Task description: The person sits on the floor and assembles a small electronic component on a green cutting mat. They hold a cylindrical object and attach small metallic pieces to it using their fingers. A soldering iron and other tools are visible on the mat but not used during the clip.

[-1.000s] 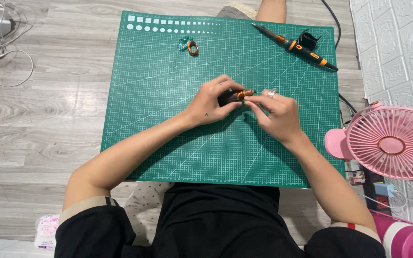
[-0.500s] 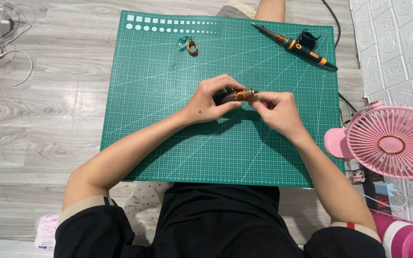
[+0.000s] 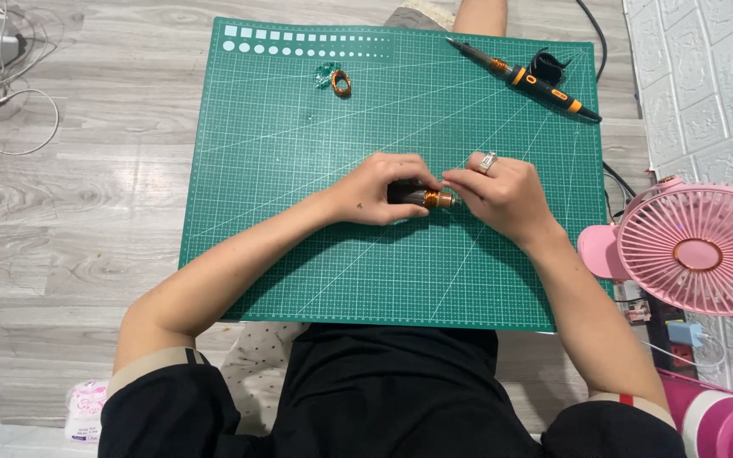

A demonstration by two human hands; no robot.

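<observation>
Head view, looking down at a green mat (image 3: 299, 237) on a wood floor.

Left hand (image 3: 379, 191): closed around one small dark cylinder with a copper-wound end (image 3: 428, 198), held near mat centre.
Right hand (image 3: 502, 193): fingertips pinched narrow at the copper end, at 3 o'clock of the part; one ring worn.
Progress, as judged: copper already sat on the part, so winding or fitting looked partly done; how much was left could not be told. Soldering iron untouched.

Count:
- soldering iron (image 3: 523, 76), one, at 1 o'clock on the mat.
- loose copper coil (image 3: 341, 83), one, at 11 o'clock.
- pink fan (image 3: 693, 250), one, off the mat at 3 o'clock.
- white cables (image 3: 2, 85), several, at 10 o'clock on the floor.
</observation>
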